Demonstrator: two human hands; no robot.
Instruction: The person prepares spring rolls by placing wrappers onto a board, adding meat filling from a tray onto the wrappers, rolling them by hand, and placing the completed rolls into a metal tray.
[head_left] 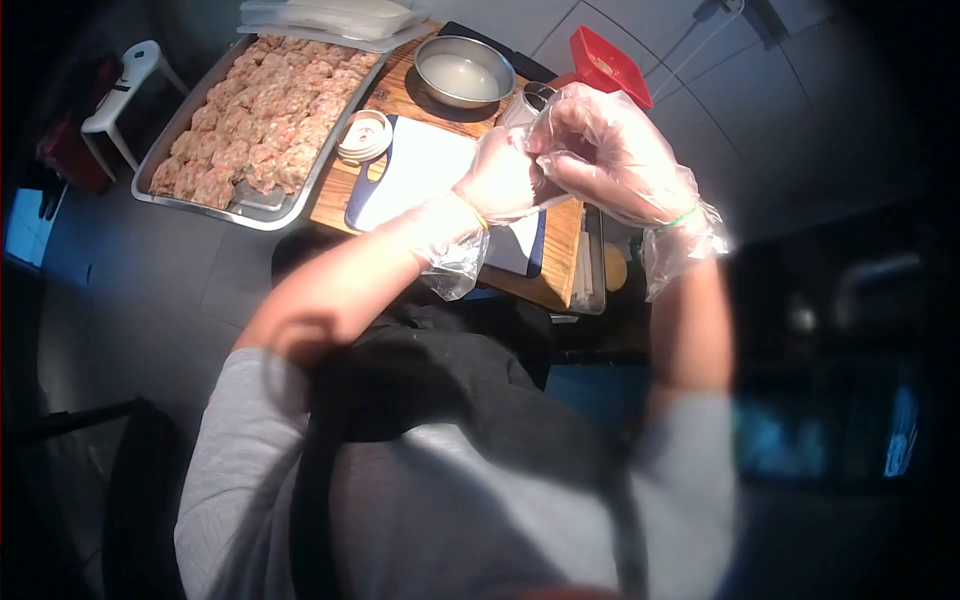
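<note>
My left hand [503,177], in a clear plastic glove with a band at the wrist, is raised over the right part of a white cutting board [421,165] with a dark blue edge. Close against it, my right hand [610,155] is also gloved, its fingers curled and meeting the left hand's fingers. Both hands are closed; whatever lies between their fingertips is hidden or too small to make out. A clear container [522,106] stands just behind the hands. Near the board's handle sits a stack of small white round pieces [365,136].
A large metal tray [262,207] of minced mixture [270,115] lies at the left, with plastic lids [335,18] behind. A metal bowl [464,71] of pale liquid and a red basket [608,66] stand at the back. A white stool [138,66] is far left.
</note>
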